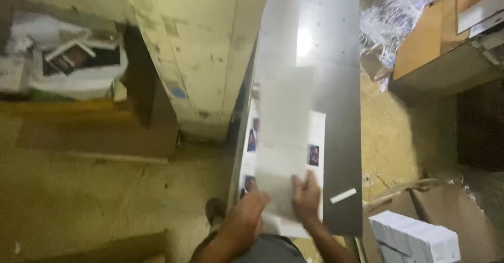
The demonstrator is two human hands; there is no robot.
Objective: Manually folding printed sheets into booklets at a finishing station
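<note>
A dim workroom with a worn, yellowish floor (79, 200) lies below the camera, and a long grey metal worktop (341, 110) runs away from the person between a scuffed cream machine housing (205, 58) on the left and piles of clutter on the right. On the near end of the worktop lies a stack of white printed sheets (315, 131) with small dark pictures along both edges. A plain pale sheet (286, 121) lies lengthways on top of that stack, covering its middle.

The left hand (249, 213) rests at the near left corner of the sheets, fingers bent over the paper edge; whether its grip pinches the paper or only presses on it cannot be told through the blur. The right hand (306, 197) lies flat on the near end of the pale sheet, fingers spread and pointing away, its grip open and pressing down rather than closed around anything.

Just right of the right hand, a small white stick (343, 196) lies on the bare metal, apart from the paper. Lower right, a brown cardboard box (420, 200) holds a block of stacked white paper (415, 236). At the top right sits a tangle of shredded paper strips (391, 18) beside brown cartons (425, 42). At the far left, white bags and frames (68, 58) rest on a low ledge.
</note>
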